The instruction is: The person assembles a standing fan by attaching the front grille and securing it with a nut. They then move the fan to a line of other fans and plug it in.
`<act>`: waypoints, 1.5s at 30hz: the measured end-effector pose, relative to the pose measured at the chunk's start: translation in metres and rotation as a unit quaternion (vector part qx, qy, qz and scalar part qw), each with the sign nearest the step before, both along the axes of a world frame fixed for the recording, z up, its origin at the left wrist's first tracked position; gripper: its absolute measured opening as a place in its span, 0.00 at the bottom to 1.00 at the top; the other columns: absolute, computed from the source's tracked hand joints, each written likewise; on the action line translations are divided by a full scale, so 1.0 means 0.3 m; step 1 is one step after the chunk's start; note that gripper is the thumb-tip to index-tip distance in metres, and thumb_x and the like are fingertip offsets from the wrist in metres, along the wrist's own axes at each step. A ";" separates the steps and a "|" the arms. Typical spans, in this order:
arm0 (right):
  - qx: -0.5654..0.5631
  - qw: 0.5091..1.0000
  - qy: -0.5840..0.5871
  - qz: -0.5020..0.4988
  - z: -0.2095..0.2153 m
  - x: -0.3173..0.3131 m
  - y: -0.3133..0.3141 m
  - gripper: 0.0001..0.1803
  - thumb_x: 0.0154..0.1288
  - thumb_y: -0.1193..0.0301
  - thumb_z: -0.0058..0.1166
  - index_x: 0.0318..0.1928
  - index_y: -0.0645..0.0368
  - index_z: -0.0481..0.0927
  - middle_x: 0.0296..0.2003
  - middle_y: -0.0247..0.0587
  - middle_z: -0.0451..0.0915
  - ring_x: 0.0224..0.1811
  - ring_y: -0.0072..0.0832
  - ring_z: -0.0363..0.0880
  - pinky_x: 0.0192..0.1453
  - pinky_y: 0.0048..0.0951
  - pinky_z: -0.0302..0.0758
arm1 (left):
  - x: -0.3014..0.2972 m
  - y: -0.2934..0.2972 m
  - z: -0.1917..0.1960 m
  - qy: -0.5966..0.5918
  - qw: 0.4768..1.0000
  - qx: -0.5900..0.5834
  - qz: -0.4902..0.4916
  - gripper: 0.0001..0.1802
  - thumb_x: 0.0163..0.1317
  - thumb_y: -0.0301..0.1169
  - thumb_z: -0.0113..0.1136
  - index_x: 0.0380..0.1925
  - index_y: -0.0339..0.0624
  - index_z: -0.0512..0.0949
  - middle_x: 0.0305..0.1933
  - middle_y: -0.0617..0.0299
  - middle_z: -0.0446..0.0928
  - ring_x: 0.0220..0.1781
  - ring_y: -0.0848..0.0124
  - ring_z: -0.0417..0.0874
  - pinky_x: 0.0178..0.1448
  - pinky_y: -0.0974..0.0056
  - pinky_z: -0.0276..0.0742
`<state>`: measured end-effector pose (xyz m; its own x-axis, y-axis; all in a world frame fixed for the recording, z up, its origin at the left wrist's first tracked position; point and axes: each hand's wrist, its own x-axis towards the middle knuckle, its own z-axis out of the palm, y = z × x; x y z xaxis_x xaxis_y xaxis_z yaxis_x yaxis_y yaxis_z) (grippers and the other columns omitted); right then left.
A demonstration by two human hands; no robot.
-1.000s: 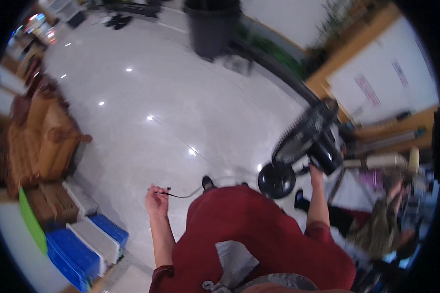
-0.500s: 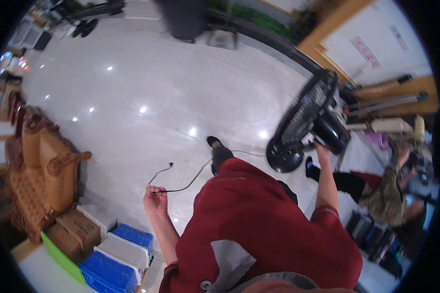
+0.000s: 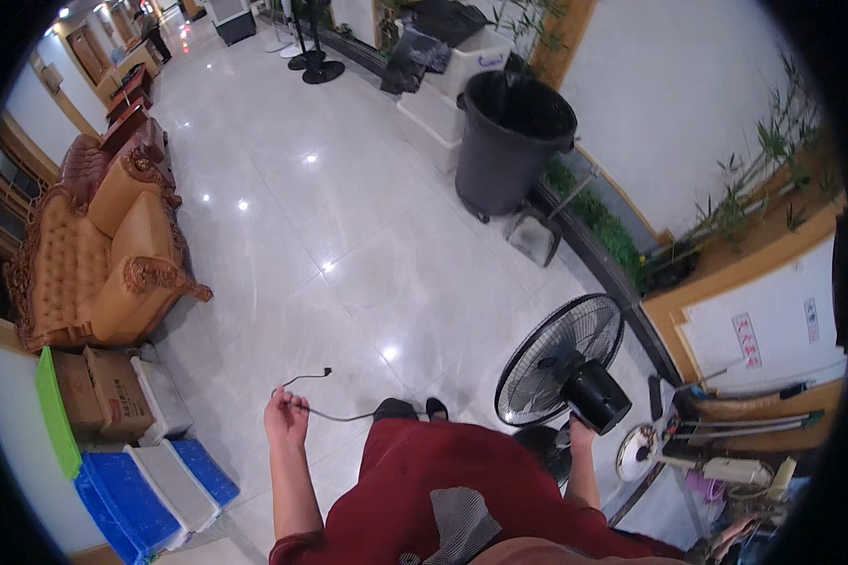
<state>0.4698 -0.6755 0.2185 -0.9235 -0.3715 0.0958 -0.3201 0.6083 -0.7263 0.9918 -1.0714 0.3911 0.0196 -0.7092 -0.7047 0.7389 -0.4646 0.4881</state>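
Observation:
A black standing fan [image 3: 595, 394] with a round wire cage is at my right side, cage tilted toward the floor ahead. My right hand [image 3: 581, 433] is closed around its neck just below the motor housing; the fingers are partly hidden behind it. Below, the fan's dark base [image 3: 542, 444] shows in part beside my red shirt. My left hand [image 3: 288, 418] pinches a thin black power cord [image 3: 341, 416] out to the left. One end dangles past the fingers to a small plug [image 3: 327, 372], while the other runs toward my legs.
On the left stand a tan tufted armchair [image 3: 71, 273], cardboard boxes [image 3: 121, 391] and blue-and-white bins [image 3: 127, 504]. Ahead right are a large grey bin [image 3: 504, 141], a dustpan [image 3: 534, 237] and a planter edge. Another person's hand [image 3: 730, 537] shows at lower right, near stacked tools.
The view has swung up and right, bringing in more hallway ahead. The fan is still in my right hand and the cord in my left. The other person has mostly left the view.

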 end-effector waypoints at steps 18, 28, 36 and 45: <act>-0.083 0.979 -0.183 -0.029 0.303 0.088 -1.580 0.20 0.49 0.77 0.63 0.46 0.60 0.77 0.41 0.35 0.78 0.43 0.27 0.74 0.50 0.30 0.71 | 0.324 -1.061 -0.105 0.000 0.994 0.024 0.109 0.02 0.66 0.28 0.46 0.33 0.46 0.68 0.21 0.68 0.69 0.23 0.73 0.70 0.35 0.65 0.71; -0.111 0.973 -0.191 -0.063 0.294 0.170 -2.355 0.18 0.51 0.73 0.64 0.44 0.60 0.78 0.39 0.33 0.77 0.41 0.25 0.73 0.50 0.28 0.70 | 0.329 -1.778 -0.090 0.036 0.988 -0.049 0.143 0.11 0.60 0.23 0.45 0.43 0.45 0.66 0.22 0.68 0.67 0.24 0.72 0.71 0.37 0.64 0.72; -0.178 0.967 -0.179 -0.038 0.211 0.135 -3.092 0.22 0.55 0.75 0.59 0.52 0.64 0.76 0.50 0.40 0.78 0.53 0.32 0.74 0.60 0.31 0.66 | 0.374 -2.347 0.074 0.018 0.982 -0.051 0.180 0.10 0.57 0.22 0.47 0.38 0.49 0.68 0.22 0.70 0.68 0.23 0.73 0.69 0.35 0.66 0.69; 0.038 0.996 -0.076 0.026 0.082 0.074 -3.749 0.18 0.55 0.71 0.57 0.47 0.65 0.79 0.48 0.43 0.80 0.51 0.36 0.75 0.58 0.32 0.67 | 0.391 -2.902 0.025 -0.013 0.970 -0.012 0.243 0.16 0.56 0.21 0.45 0.45 0.48 0.65 0.22 0.69 0.67 0.24 0.72 0.68 0.36 0.63 0.68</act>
<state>0.4920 -1.8002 0.2432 -0.9043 -0.4205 -0.0737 -0.2430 0.6490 -0.7209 1.1092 -1.9420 0.3985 0.3735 -0.6276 -0.6831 0.8548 -0.0531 0.5162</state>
